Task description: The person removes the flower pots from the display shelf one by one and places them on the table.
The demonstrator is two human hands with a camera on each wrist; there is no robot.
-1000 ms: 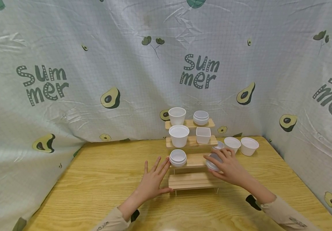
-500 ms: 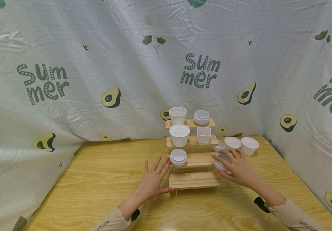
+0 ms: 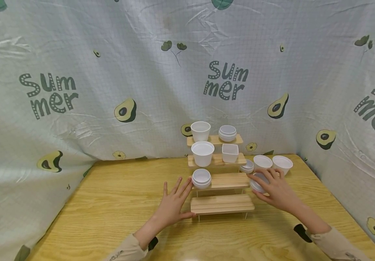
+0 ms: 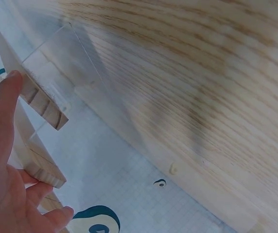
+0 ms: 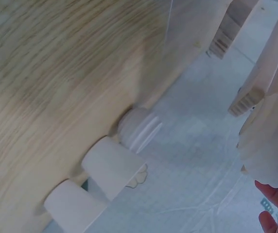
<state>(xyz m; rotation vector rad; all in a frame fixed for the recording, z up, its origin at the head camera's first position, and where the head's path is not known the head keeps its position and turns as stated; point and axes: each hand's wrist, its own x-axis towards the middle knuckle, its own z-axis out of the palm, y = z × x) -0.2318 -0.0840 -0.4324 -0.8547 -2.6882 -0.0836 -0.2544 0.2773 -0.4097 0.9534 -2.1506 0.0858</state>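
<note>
My right hand (image 3: 280,194) holds a small white round pot (image 3: 257,183) with a ridged body, just off the right end of a wooden tiered stand (image 3: 221,204). In the right wrist view this round pot (image 5: 269,141) overlaps the end of a tier, with fingertips at its rim. My left hand (image 3: 173,207) has its fingers spread against the stand's left side. From the left wrist, one finger of the left hand (image 4: 3,141) touches a tier's end and others lie at a higher tier. Another ridged round pot (image 3: 201,178) sits on the same level at the left.
Higher tiers bear tall white pots (image 3: 202,153), a square pot (image 3: 230,152) and a ridged pot (image 3: 227,133). Behind the right hand, on the wood-grain table (image 3: 125,203), stand two tapered pots (image 3: 262,161) and a low round pot (image 3: 247,166). A printed curtain (image 3: 161,87) encloses the back and sides.
My right hand has moved right with the ridged pot, from over the tier's right part to beyond its end. The left hand stays at the stand's left side.
</note>
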